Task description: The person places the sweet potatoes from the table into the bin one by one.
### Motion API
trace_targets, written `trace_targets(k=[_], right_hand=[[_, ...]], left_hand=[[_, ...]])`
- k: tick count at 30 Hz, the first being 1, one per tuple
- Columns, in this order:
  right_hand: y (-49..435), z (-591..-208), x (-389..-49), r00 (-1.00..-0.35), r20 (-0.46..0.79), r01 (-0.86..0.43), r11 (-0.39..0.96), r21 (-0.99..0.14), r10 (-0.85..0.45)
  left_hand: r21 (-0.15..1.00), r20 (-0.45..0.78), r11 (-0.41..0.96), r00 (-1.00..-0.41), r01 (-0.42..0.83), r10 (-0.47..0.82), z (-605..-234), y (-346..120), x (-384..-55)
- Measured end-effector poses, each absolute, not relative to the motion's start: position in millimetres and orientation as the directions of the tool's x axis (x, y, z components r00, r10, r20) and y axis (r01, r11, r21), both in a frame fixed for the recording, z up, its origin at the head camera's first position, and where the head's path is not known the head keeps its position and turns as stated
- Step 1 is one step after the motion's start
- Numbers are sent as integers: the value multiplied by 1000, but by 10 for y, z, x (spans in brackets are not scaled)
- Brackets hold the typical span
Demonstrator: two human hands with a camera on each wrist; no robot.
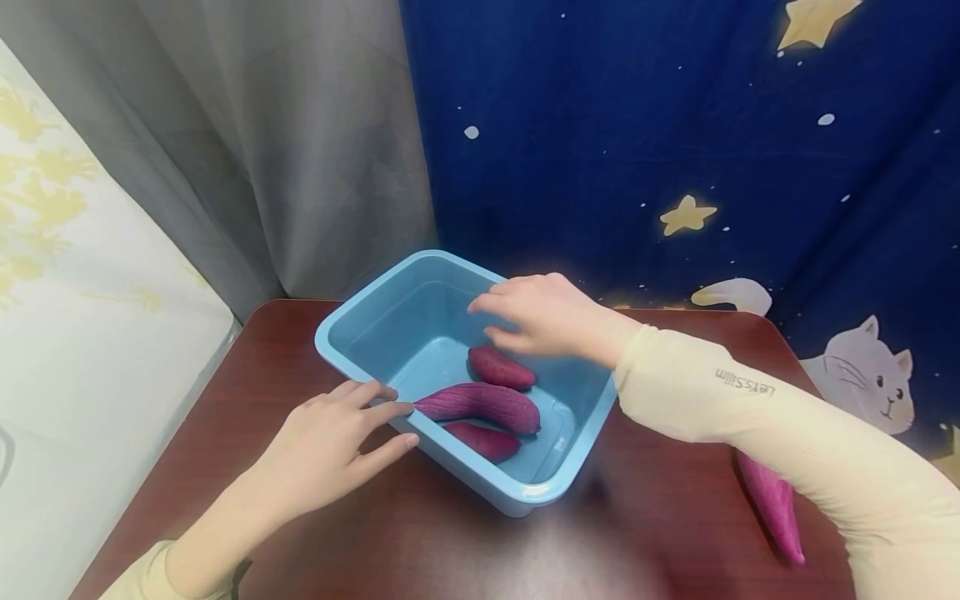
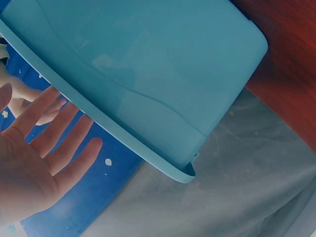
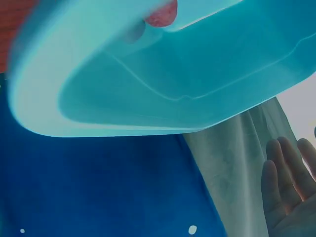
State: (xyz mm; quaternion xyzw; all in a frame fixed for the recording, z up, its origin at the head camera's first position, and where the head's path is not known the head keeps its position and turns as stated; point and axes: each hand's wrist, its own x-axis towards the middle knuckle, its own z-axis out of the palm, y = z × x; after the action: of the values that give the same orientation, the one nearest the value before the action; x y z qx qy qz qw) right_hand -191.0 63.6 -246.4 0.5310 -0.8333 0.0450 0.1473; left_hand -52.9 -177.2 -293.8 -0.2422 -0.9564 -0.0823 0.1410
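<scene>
A light blue plastic tub [image 1: 495,487] stands on the table with several purple sweet potatoes inside. The largest, curved and ridged sweet potato [image 1: 480,402] lies between a shorter one [image 1: 501,368] and another [image 1: 483,440]. My left hand [image 1: 330,442] has its fingertips at the tub's near left rim; the left wrist view shows its fingers fairly straight beside the rim. Over the tub's far right side hovers my right hand [image 1: 551,315], loosely bent and holding nothing. Its fingers [image 3: 284,173] look spread and relaxed in the right wrist view.
Another sweet potato [image 1: 772,504] lies on the reddish-brown table [image 1: 637,533] at the right, partly covered by the right sleeve [image 1: 750,417]. Behind the table hang a grey curtain [image 1: 322,150] and a blue one [image 1: 570,125] with stars.
</scene>
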Motion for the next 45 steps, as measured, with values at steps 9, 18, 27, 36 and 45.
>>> trace_targets(k=[9,18,27,36,45], right_hand=[[845,-2481,-1914,-424,336,-888,459,27,-841],[1054,-2512,-1944,-415,420,-890,456,-3,-807],[1275,-2505,-1936,-451,465,-865,501,-18,-762],[1533,-2495,-1973,-509,483,-820,572,-20,-713],[1774,-2541,-1955,-574,478,-775,630,-55,-664]], left_hand=[[92,309,866,-841,491,444,-2911,-1772,-540],[95,306,864,-840,495,447,-2890,-1767,-546],[93,296,870,-847,485,441,-2891,-1763,-546],[97,292,871,-851,481,437,-2896,-1761,-542],[88,292,872,-849,482,440,-2912,-1759,-541]])
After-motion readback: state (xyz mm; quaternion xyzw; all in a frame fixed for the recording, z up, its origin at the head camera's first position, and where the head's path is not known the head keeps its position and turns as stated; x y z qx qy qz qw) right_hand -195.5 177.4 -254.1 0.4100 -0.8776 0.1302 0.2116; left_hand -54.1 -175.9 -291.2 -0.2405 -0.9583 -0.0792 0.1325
